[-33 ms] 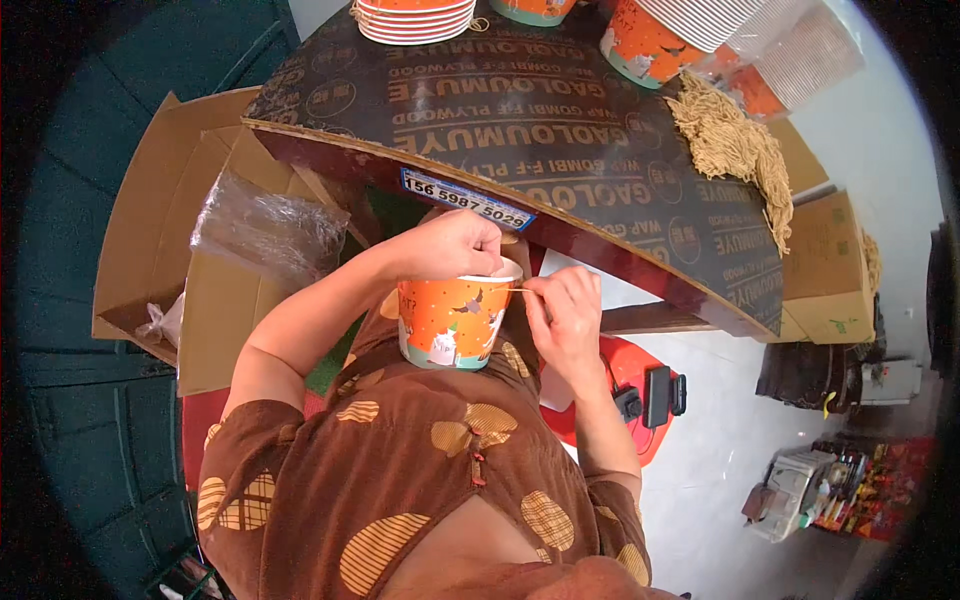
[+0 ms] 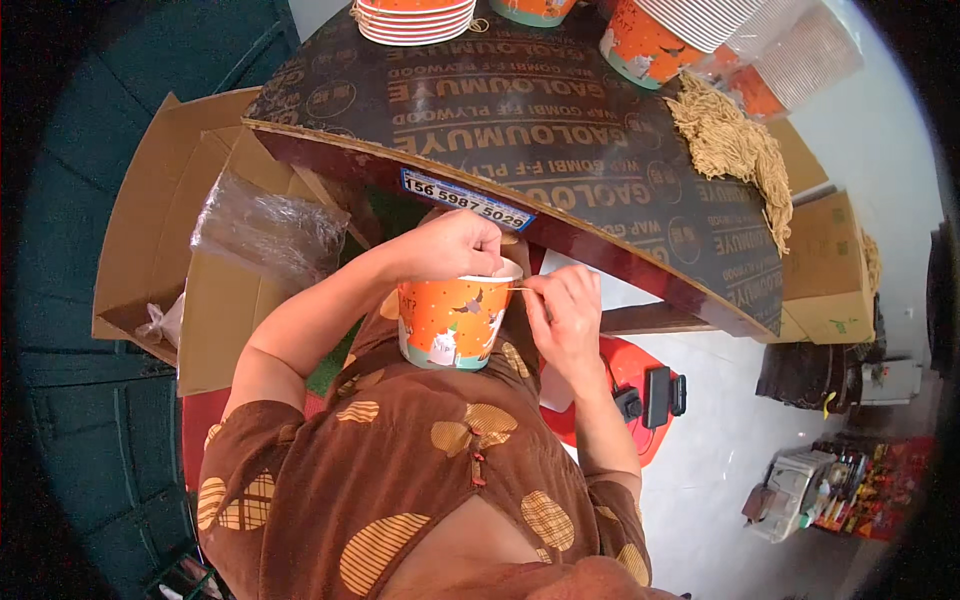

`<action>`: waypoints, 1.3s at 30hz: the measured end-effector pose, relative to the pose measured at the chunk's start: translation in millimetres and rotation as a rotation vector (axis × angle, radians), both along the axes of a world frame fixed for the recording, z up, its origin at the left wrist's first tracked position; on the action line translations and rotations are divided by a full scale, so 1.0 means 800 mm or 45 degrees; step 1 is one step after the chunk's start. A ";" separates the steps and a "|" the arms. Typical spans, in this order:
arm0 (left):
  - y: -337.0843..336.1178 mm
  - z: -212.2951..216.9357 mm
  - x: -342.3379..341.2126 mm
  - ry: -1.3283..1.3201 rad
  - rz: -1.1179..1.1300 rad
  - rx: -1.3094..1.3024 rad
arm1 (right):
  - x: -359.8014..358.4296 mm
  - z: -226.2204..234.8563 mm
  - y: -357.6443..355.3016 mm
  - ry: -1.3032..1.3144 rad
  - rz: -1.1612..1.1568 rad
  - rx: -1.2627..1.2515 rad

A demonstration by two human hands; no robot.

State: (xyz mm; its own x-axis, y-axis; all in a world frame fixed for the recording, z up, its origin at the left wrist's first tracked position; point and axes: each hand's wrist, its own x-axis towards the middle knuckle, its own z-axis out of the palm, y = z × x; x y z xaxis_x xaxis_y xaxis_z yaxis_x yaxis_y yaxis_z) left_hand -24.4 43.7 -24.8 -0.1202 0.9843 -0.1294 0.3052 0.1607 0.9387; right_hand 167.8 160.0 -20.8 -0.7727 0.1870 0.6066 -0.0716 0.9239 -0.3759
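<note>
An orange paper bucket [image 2: 445, 310] with a teal base, a dark bird and a pale tombstone shape printed on it stands upright on my lap. Over its white rim bends my left hand [image 2: 462, 245], closed, its fingertips dipping inside where the wall hides them. Just right of the rim, my right hand [image 2: 568, 312] pinches a thin tan string [image 2: 515, 289] that runs out from the bucket's upper side. Whether the left fingers hold the string's other end inside cannot be seen.
Ahead is a dark plywood table [image 2: 480, 130] bearing stacked orange buckets [image 2: 650, 45] and a bundle of tan strings [image 2: 735, 140]. An open cardboard box [image 2: 215, 310] with clear plastic wrap [image 2: 270, 230] stands left. A red stool [image 2: 595, 435] holding black devices is at right.
</note>
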 end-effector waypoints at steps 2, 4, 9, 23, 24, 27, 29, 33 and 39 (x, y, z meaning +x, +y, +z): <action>0.000 -0.003 0.003 -0.063 0.055 0.043 | -0.002 0.003 0.001 -0.015 0.012 0.017; 0.002 -0.004 0.005 -0.095 0.127 -0.026 | -0.005 0.006 -0.002 0.019 -0.003 -0.023; 0.003 0.000 0.007 -0.447 0.121 -0.057 | -0.011 0.005 -0.004 0.027 -0.080 -0.134; 0.014 0.005 0.011 -0.709 0.148 -0.175 | -0.019 -0.015 -0.004 0.046 -0.034 -0.655; 0.014 0.006 0.011 -0.724 0.125 -0.175 | -0.020 -0.015 -0.005 0.046 -0.035 -0.655; 0.015 0.004 0.010 -0.756 0.092 -0.164 | -0.021 -0.014 -0.007 0.096 -0.056 -0.598; 0.013 0.002 0.010 -0.772 0.084 -0.147 | -0.021 -0.014 -0.008 0.096 -0.078 -0.555; 0.014 0.007 0.012 -0.790 0.098 -0.196 | -0.023 -0.018 -0.004 0.146 -0.083 -0.531; 0.013 0.013 0.015 -0.778 0.121 -0.221 | -0.023 -0.042 0.008 0.044 -0.194 -0.409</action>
State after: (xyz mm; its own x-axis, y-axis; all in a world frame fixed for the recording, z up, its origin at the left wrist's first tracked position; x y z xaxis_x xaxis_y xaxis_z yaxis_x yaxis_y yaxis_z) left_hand -12.3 54.1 -14.3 -0.0599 0.9315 -0.3589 -0.2992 0.3262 0.8967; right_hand 149.6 166.1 -54.4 -0.7012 0.4840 0.5236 0.0405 0.7601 -0.6485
